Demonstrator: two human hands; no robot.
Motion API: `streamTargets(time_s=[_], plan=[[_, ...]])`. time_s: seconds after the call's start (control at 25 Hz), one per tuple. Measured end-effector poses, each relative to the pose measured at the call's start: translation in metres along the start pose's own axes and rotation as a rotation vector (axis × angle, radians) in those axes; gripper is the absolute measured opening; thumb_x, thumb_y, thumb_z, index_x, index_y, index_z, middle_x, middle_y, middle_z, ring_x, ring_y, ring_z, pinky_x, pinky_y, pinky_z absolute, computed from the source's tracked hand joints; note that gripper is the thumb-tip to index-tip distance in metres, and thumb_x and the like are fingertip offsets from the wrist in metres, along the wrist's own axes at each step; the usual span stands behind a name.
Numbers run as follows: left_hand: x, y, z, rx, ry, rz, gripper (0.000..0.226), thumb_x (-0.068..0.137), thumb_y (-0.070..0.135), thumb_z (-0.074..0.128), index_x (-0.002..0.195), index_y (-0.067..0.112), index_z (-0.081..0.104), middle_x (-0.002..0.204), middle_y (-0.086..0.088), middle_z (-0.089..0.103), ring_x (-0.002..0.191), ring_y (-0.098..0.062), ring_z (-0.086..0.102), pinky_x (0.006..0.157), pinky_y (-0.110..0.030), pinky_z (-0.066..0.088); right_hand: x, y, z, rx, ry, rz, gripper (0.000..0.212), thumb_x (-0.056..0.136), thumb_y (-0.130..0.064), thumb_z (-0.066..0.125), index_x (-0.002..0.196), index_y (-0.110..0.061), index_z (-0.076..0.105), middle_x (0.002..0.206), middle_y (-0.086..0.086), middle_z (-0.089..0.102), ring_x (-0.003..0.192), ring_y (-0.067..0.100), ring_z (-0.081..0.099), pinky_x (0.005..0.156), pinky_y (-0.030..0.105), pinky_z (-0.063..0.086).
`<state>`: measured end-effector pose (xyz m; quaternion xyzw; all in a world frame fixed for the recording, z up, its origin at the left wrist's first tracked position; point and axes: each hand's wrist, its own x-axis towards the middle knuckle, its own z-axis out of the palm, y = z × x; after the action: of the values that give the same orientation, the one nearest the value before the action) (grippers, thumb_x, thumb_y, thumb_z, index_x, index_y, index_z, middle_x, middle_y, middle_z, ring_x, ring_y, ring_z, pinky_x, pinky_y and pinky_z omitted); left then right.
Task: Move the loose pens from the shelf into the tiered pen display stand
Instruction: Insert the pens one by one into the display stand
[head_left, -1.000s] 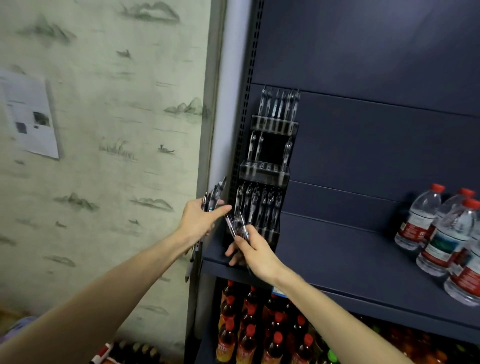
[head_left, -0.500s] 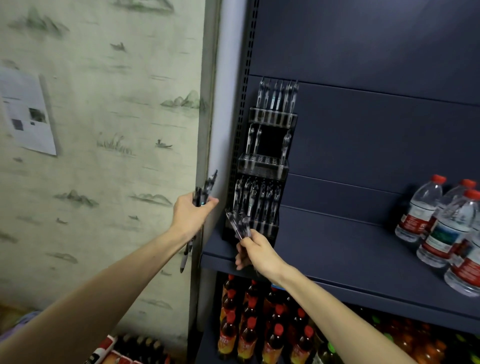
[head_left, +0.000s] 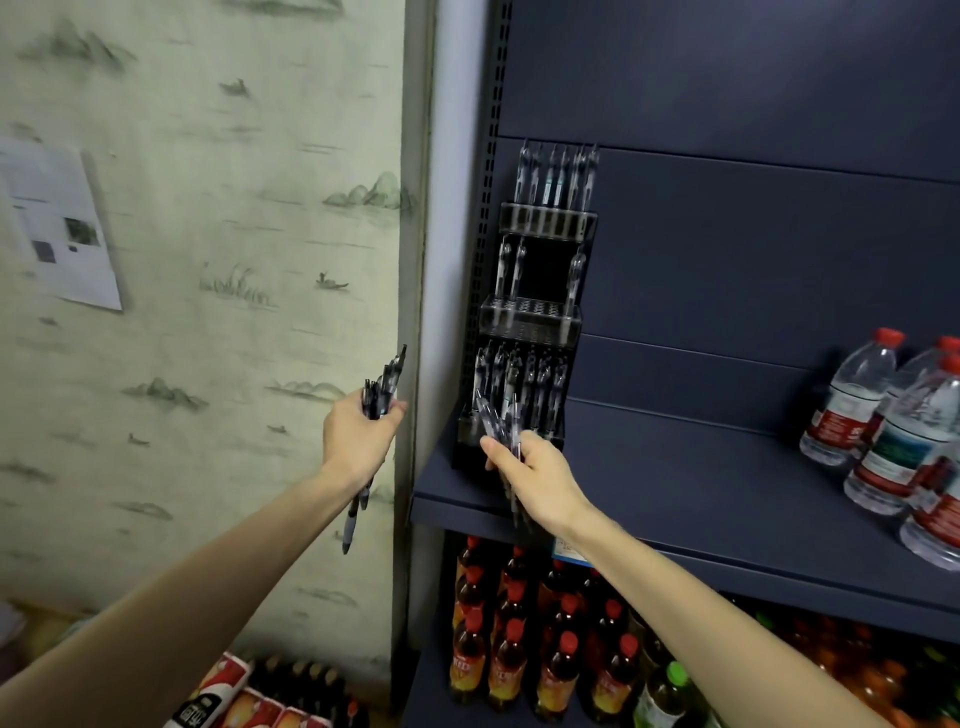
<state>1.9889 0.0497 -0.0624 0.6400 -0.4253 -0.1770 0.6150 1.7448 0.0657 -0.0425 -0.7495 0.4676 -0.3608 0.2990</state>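
Clear-barrelled pens (head_left: 500, 431) fan up out of the right hand (head_left: 535, 475), whose fingers are curled round a small bunch of them just in front of the lowest tier of the black display stand (head_left: 540, 312). Off to its own side, near the wall, the left hand (head_left: 358, 441) grips a second bundle (head_left: 382, 387), tips hanging below the wrist.

Judging by the stand, the lowest and top tiers look full, while the middle tier, above the right hand, shows open slots between the few pens standing there. Best to lift one pen at a time from the bunch, hold it upright, and drop it straight down into a free slot, so it does not knock its neighbours.

Room is tight to the left of the right hand, where the perforated shelf upright (head_left: 485, 156) stands close beside the stand. Rightward the shelf (head_left: 675, 483) lies bare until the water bottles (head_left: 852, 400), well apart.
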Motion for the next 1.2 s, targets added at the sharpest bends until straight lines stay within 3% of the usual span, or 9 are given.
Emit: streamTargets(time_s=[0.2, 0.36, 0.44, 0.52, 0.68, 0.8, 0.96, 1.12, 1.2], plan=[[-0.004, -0.001, 0.002, 0.014, -0.014, 0.01, 0.018, 0.084, 0.032, 0.074, 0.069, 0.029, 0.065, 0.048, 0.009, 0.055, 0.054, -0.021, 0.052, 0.063, -0.043, 0.051, 0.003, -0.004, -0.012, -0.009, -0.002, -0.021, 0.038, 0.099, -0.048, 0.061, 0.076, -0.019, 0.07, 0.045, -0.012, 0.044, 0.046, 0.004, 0.043, 0.063, 0.034, 0.044], [-0.008, 0.001, 0.001, 0.033, -0.026, 0.031, 0.019, 0.084, 0.032, 0.073, 0.069, 0.042, 0.067, 0.048, 0.011, 0.056, 0.056, -0.021, 0.053, 0.064, -0.045, 0.054, 0.013, -0.012, -0.026, -0.084, 0.071, -0.051, 0.054, 0.097, -0.042, 0.066, 0.061, -0.011, 0.041, 0.051, -0.005, 0.04, 0.048, 0.008, 0.036, 0.055, 0.036, 0.035], [-0.01, 0.001, 0.0, 0.032, -0.03, 0.028, 0.015, 0.083, 0.032, 0.073, 0.069, 0.035, 0.067, 0.048, 0.011, 0.056, 0.055, -0.02, 0.053, 0.064, -0.044, 0.054, 0.017, -0.017, -0.031, -0.123, 0.104, -0.067, 0.057, 0.098, -0.036, 0.066, 0.06, -0.018, 0.028, 0.045, -0.011, 0.031, 0.044, 0.008, 0.029, 0.052, 0.03, 0.027], [-0.011, -0.001, 0.0, 0.027, -0.038, 0.028, 0.016, 0.083, 0.031, 0.073, 0.069, 0.03, 0.066, 0.048, 0.012, 0.056, 0.055, -0.02, 0.053, 0.063, -0.044, 0.052, 0.021, -0.022, -0.036, -0.113, 0.132, -0.065, 0.055, 0.099, -0.03, 0.065, 0.061, -0.019, 0.027, 0.04, -0.013, 0.031, 0.041, 0.008, 0.03, 0.05, 0.027, 0.025], [-0.013, -0.001, -0.003, 0.035, -0.044, 0.031, 0.019, 0.084, 0.03, 0.073, 0.068, 0.04, 0.067, 0.049, 0.013, 0.056, 0.055, -0.019, 0.052, 0.061, -0.041, 0.049, 0.033, -0.025, -0.042, -0.035, 0.178, -0.035, 0.036, 0.102, -0.028, 0.059, 0.077, -0.011, 0.04, 0.061, -0.003, 0.041, 0.054, 0.01, 0.036, 0.056, 0.029, 0.034], [-0.015, -0.002, -0.007, 0.06, -0.026, 0.025, 0.018, 0.086, 0.029, 0.074, 0.07, 0.026, 0.064, 0.052, 0.009, 0.057, 0.056, -0.02, 0.053, 0.065, -0.048, 0.056, 0.043, -0.03, -0.044, -0.007, 0.192, -0.041, 0.035, 0.104, -0.033, 0.056, 0.1, 0.001, 0.05, 0.072, 0.006, 0.048, 0.063, 0.017, 0.043, 0.064, 0.043, 0.043], [-0.014, -0.005, -0.011, 0.032, -0.035, 0.016, 0.019, 0.087, 0.026, 0.073, 0.072, 0.022, 0.062, 0.051, 0.008, 0.055, 0.049, -0.02, 0.049, 0.057, -0.041, 0.051, 0.058, -0.042, -0.042, -0.168, 0.248, -0.108, 0.032, 0.106, -0.036, 0.051, 0.103, -0.005, 0.048, 0.065, 0.004, 0.051, 0.059, 0.021, 0.05, 0.062, 0.044, 0.048], [-0.013, -0.01, -0.014, 0.017, -0.042, 0.007, 0.022, 0.086, 0.028, 0.071, 0.073, 0.016, 0.058, 0.049, 0.002, 0.052, 0.045, -0.021, 0.046, 0.052, -0.036, 0.045, 0.07, -0.056, -0.041, -0.357, 0.323, -0.184, 0.036, 0.106, -0.04, 0.049, 0.122, -0.007, 0.048, 0.064, -0.003, 0.051, 0.058, 0.017, 0.052, 0.055, 0.037, 0.043], [-0.014, -0.008, -0.017, 0.014, -0.043, 0.001, 0.022, 0.087, 0.026, 0.071, 0.071, 0.019, 0.058, 0.048, 0.001, 0.052, 0.042, -0.021, 0.045, 0.05, -0.034, 0.045, 0.075, -0.061, -0.04, -0.408, 0.334, -0.193, 0.04, 0.106, -0.041, 0.049, 0.128, -0.007, 0.047, 0.064, -0.004, 0.051, 0.059, 0.018, 0.054, 0.056, 0.041, 0.047]])
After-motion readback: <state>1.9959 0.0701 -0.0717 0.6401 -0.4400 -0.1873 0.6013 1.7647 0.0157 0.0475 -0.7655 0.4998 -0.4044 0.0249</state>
